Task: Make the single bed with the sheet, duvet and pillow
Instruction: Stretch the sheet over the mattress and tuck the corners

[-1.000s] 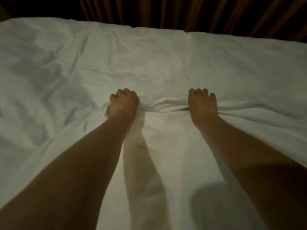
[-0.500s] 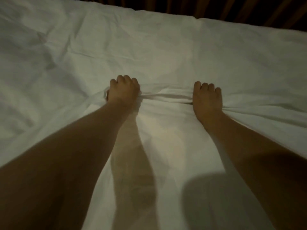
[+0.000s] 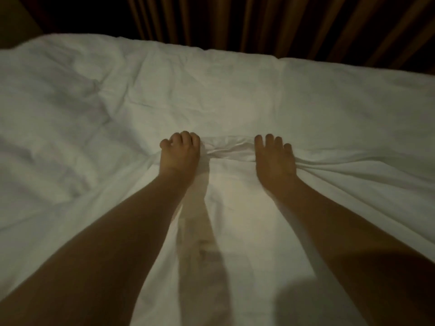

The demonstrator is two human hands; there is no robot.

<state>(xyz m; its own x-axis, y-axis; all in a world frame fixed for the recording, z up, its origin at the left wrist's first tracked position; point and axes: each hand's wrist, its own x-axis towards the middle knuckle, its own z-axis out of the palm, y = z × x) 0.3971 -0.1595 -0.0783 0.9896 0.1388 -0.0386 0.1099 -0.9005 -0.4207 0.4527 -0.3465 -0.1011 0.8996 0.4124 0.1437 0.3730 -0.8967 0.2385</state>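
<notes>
A white duvet (image 3: 235, 100) covers the bed, puffy and creased at the left and far side, smoother close to me. A bunched ridge of its fabric (image 3: 227, 147) runs across the middle. My left hand (image 3: 180, 155) grips the left end of that ridge with curled fingers. My right hand (image 3: 274, 161) holds the right end, its fingers hooked over the fold, with tight creases fanning out to the right. Both forearms reach in from the bottom of the view. No pillow is in view.
Beyond the bed's far edge (image 3: 235, 51) stand dark vertical brown slats or curtain folds (image 3: 259, 22). My arms throw shadows on the near cloth (image 3: 202, 243). The bedding runs out of view on the left, right and bottom.
My hands have come slightly closer together and the fabric between them has bunched up into a looser ridge. The view has tilted up, showing more of the dark backdrop.
</notes>
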